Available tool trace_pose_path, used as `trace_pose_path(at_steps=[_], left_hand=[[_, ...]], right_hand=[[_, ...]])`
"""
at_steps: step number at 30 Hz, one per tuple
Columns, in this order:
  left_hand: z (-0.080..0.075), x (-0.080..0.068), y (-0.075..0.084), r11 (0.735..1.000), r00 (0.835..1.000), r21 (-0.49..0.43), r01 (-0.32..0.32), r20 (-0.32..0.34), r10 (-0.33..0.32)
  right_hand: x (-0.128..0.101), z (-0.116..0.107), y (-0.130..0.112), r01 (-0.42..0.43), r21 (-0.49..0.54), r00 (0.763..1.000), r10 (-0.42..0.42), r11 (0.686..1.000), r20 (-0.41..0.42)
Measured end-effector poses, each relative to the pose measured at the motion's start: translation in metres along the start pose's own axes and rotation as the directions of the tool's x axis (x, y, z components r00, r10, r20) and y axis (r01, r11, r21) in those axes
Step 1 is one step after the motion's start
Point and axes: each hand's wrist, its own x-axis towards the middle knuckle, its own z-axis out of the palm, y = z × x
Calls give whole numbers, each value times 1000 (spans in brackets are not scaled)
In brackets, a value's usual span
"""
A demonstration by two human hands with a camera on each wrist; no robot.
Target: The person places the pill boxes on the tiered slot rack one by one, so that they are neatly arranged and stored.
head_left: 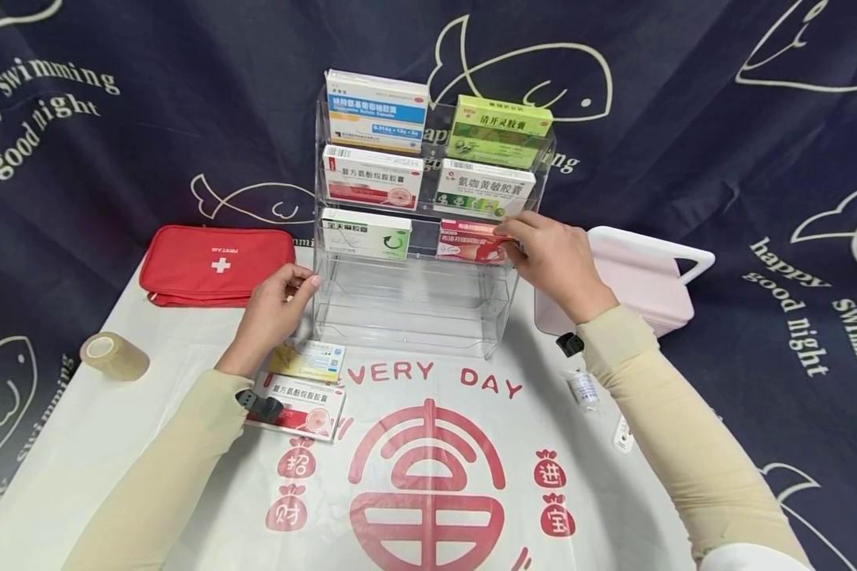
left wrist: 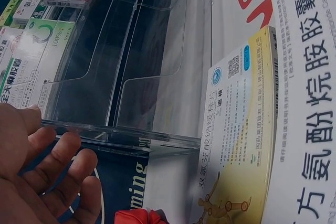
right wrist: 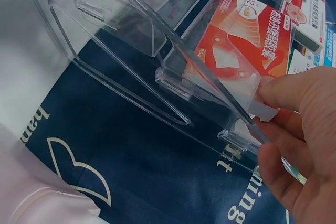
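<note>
1. Right now the right hand point(head_left: 553, 258) is at the right side of the clear rack point(head_left: 414, 309), fingers curled, pinching the right end of the red box point(head_left: 471, 240) that sits in the rack's third tier from the top, on the right.
2. Seen from the right wrist, the fingertips point(right wrist: 283, 90) grip that red box point(right wrist: 247, 40) at its corner, with the rack's clear side wall point(right wrist: 157, 72) running just beside them.
3. Meanwhile the left hand point(head_left: 274, 309) rests at the rack's left side wall, fingers loosely bent and touching the clear edge, holding nothing.
4. Its wrist view shows those fingers point(left wrist: 52, 166) against the rack's lower rim point(left wrist: 131, 135).
5. Left of the red box, on the same tier, stands a green-and-white box point(head_left: 366, 232).
6. Above it a red-and-white box point(head_left: 373, 176) shares its tier with a white-green box point(head_left: 486, 190).
7. On the top tier are a blue-white box point(head_left: 377, 109) and a lime box point(head_left: 501, 131).
8. The rack's two lowest tiers show only clear plastic.
9. The rack stands toward the far edge of the white cloth point(head_left: 428, 476), about its middle.
10. Just in front of the rack's left corner lie a yellow box point(head_left: 309, 361) and, nearer the person, a second red-and-white box point(head_left: 301, 406), partly under the left wrist.
11. A red first-aid pouch point(head_left: 214, 264) lies at the cloth's far left corner, and a tape roll point(head_left: 113, 355) sits by the left edge.
12. A pink case point(head_left: 639, 277) sits at the far right corner, behind the right hand.
13. A small vial point(head_left: 583, 390) lies near the right forearm.
</note>
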Motion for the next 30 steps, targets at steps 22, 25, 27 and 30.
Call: trace_pose_path(at_steps=[22,25,27,30], left_hand=[[-1,0,-1,1000,1000,1,2,3,-2],[-1,0,0,1000,1000,1,2,5,-2],[-1,0,0,1000,1000,-1,2,6,-2],[-1,0,1,1000,1000,-3,4,6,-4]], right_hand=[[0,-2,-4,-29,-28,999,30,999,28],[-1,-2,-4,-17,-43,999,18,999,27],[0,-3,-4,-9,-56,999,10,998,31],[1,-4,-4,-5,-72,999,8,997,47]])
